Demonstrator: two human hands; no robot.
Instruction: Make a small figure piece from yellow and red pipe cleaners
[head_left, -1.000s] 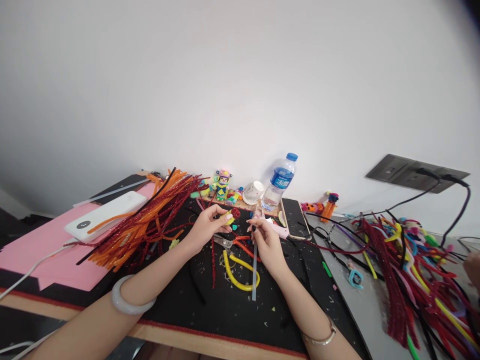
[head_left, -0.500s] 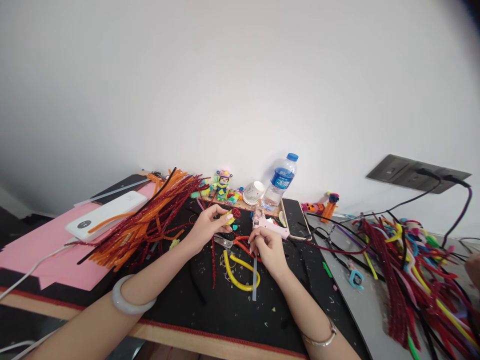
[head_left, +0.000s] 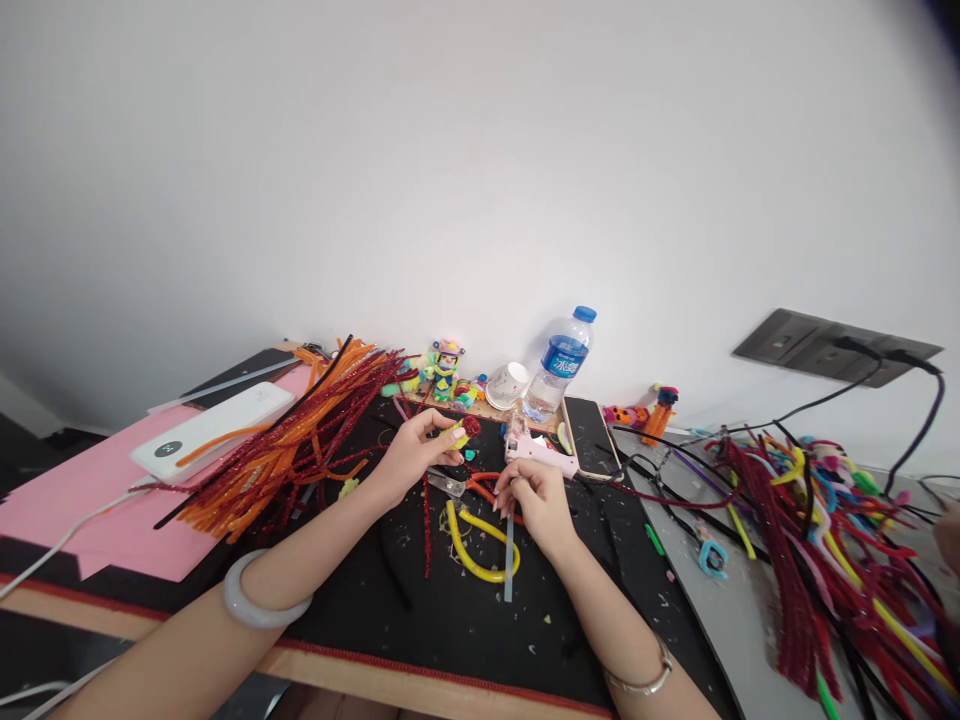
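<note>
My left hand [head_left: 421, 452] pinches a small yellow and glittery red pipe-cleaner piece [head_left: 469, 428] between thumb and fingers, above the black mat. Curled at the rear of a pink glue gun [head_left: 541, 455], my right hand [head_left: 534, 500] hides part of its body. A translucent glue stick [head_left: 509, 565] runs out below those fingers toward me. Beneath the hands lie orange-handled pliers [head_left: 480, 484], partly covered, and a bent yellow pipe cleaner [head_left: 480, 573]. The contact between my right fingertips and the gun is partly hidden.
Orange and red pipe cleaners [head_left: 300, 440] and a white power bank [head_left: 214, 430] lie left on pink sheets [head_left: 67, 490]. Behind stand a pipe-cleaner figure [head_left: 445, 370], paper cup [head_left: 507, 384], water bottle [head_left: 559, 365] and phone [head_left: 592, 437]. Mixed pipe cleaners [head_left: 810, 560] and cables cover the right.
Both hands stay almost in place. The fingers of my right hand have shifted slightly at the glue gun; the yellow and red piece remains in my left hand.
</note>
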